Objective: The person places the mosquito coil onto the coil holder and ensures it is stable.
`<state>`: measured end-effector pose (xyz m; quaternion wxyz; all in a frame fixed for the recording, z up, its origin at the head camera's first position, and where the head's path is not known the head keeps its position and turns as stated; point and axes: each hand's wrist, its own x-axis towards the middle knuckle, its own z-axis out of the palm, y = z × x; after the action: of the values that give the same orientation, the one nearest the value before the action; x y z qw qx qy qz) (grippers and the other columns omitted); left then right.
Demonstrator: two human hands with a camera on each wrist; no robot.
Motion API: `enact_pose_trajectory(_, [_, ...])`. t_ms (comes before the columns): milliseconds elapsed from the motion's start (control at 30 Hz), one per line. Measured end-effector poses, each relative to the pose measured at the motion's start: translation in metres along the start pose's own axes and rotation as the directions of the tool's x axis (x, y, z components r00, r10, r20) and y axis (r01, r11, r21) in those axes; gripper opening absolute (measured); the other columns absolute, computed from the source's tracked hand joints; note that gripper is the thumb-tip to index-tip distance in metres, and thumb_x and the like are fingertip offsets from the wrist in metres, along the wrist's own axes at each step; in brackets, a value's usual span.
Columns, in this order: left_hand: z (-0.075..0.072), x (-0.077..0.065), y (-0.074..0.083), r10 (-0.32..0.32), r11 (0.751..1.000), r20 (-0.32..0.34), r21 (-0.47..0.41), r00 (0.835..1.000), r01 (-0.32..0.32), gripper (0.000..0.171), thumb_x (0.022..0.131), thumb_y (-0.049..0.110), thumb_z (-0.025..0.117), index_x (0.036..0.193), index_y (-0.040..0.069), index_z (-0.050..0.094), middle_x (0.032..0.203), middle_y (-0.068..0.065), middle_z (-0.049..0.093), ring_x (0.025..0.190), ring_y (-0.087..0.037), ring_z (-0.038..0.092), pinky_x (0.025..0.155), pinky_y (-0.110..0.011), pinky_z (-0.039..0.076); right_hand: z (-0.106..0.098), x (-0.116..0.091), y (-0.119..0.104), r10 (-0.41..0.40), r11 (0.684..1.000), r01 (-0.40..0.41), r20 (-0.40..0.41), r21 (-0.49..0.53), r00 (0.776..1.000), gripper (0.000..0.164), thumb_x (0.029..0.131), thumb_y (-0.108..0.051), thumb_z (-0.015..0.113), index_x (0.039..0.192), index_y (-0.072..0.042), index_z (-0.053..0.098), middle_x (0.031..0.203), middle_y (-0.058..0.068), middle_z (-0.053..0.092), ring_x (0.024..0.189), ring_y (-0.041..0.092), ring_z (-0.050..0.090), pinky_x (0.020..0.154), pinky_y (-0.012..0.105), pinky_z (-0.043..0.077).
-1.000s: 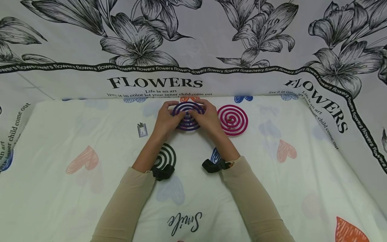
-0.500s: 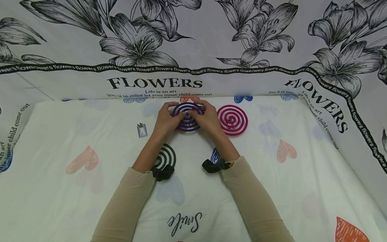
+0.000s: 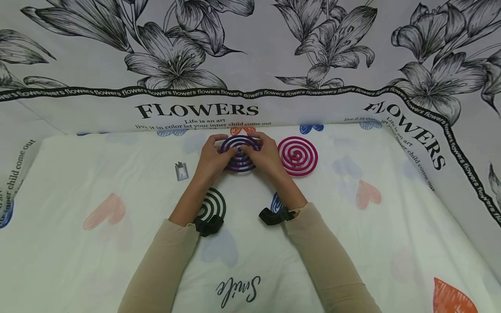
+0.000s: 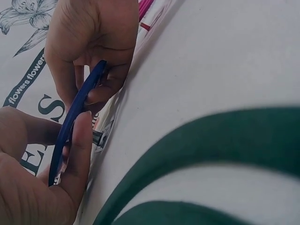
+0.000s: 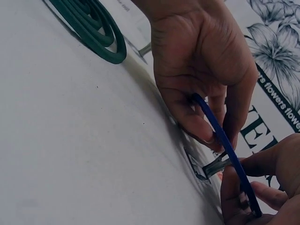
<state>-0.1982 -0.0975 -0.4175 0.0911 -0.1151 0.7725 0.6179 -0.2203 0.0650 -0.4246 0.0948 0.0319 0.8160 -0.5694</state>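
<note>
A dark blue-purple mosquito coil (image 3: 239, 164) is held level by both hands near the far side of the cloth. My left hand (image 3: 212, 158) pinches its left edge, thumb on top; my right hand (image 3: 268, 157) does likewise on the right. Both wrist views show the coil (image 4: 75, 110) edge-on, with a small metal coil stand (image 5: 201, 169) beneath it. Whether the coil is seated on that stand's tip cannot be told. A pink mosquito coil (image 3: 298, 174) lies just right of my right hand.
A dark green coil (image 3: 223, 202) sits partly under my left wrist, and a blue coil (image 3: 276, 202) is mostly hidden by my right wrist. Another metal stand (image 3: 182, 171) lies left of my left hand. The heart-printed cloth (image 3: 137, 261) meets a flower-printed sheet (image 3: 266, 52) behind.
The head view has shifted slightly. Both hands keep their pinch on the blue-purple coil, with hardly any movement against the cloth.
</note>
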Motion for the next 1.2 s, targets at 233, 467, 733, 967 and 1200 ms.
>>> enact_pose_trajectory(233, [-0.008, 0.0, 0.0, 0.005, 0.996, 0.018, 0.091, 1.0, -0.007, 0.059, 0.103, 0.026, 0.068, 0.154, 0.008, 0.046, 0.145, -0.026, 0.062, 0.131, -0.037, 0.065, 0.11, -0.047, 0.055, 0.0, 0.0, 0.002, -0.074, 0.988, 0.069, -0.029, -0.14, 0.997, 0.049, 0.099, -0.026, 0.074, 0.144, -0.01, 0.063, 0.149, 0.013, 0.062, 0.144, 0.029, 0.055, 0.126, 0.045, 0.043])
enact_pose_trajectory(467, [-0.014, -0.002, 0.005, -0.03, 0.991, 0.011, 0.133, 0.999, 0.029, 0.057, 0.105, 0.03, 0.064, 0.155, 0.011, 0.046, 0.147, -0.023, 0.06, 0.129, -0.036, 0.065, 0.108, -0.047, 0.057, 0.001, -0.002, -0.003, -0.113, 0.974, 0.105, -0.027, -0.199, 0.993, 0.052, 0.1, -0.027, 0.072, 0.148, -0.009, 0.059, 0.152, 0.014, 0.058, 0.147, 0.03, 0.052, 0.127, 0.047, 0.04])
enact_pose_trajectory(733, [-0.013, 0.0, 0.007, -0.014, 0.99, 0.032, 0.139, 0.999, 0.009, 0.057, 0.106, 0.029, 0.064, 0.156, 0.01, 0.045, 0.148, -0.023, 0.059, 0.131, -0.036, 0.065, 0.108, -0.049, 0.057, -0.003, -0.002, -0.005, -0.14, 0.968, 0.129, -0.036, -0.217, 0.989, 0.052, 0.101, -0.029, 0.071, 0.149, -0.011, 0.059, 0.15, 0.015, 0.06, 0.143, 0.032, 0.055, 0.125, 0.048, 0.043])
enact_pose_trajectory(967, [-0.013, -0.001, 0.007, -0.009, 0.99, 0.039, 0.144, 0.999, 0.003, 0.058, 0.106, 0.028, 0.063, 0.157, 0.009, 0.044, 0.147, -0.023, 0.061, 0.129, -0.036, 0.067, 0.104, -0.047, 0.059, -0.005, -0.002, -0.005, -0.15, 0.968, 0.14, -0.032, -0.207, 0.988, 0.053, 0.101, -0.027, 0.07, 0.15, -0.012, 0.057, 0.153, 0.016, 0.055, 0.144, 0.031, 0.056, 0.122, 0.045, 0.047])
enact_pose_trajectory(1200, [-0.015, -0.003, 0.009, -0.006, 0.986, 0.019, 0.165, 1.0, 0.002, 0.058, 0.105, 0.03, 0.064, 0.156, 0.01, 0.044, 0.148, -0.022, 0.06, 0.131, -0.036, 0.065, 0.106, -0.048, 0.059, -0.008, -0.003, -0.008, -0.198, 0.969, 0.187, -0.052, -0.161, 0.979, 0.048, 0.102, -0.021, 0.069, 0.148, -0.01, 0.059, 0.155, 0.017, 0.054, 0.146, 0.033, 0.055, 0.12, 0.042, 0.049])
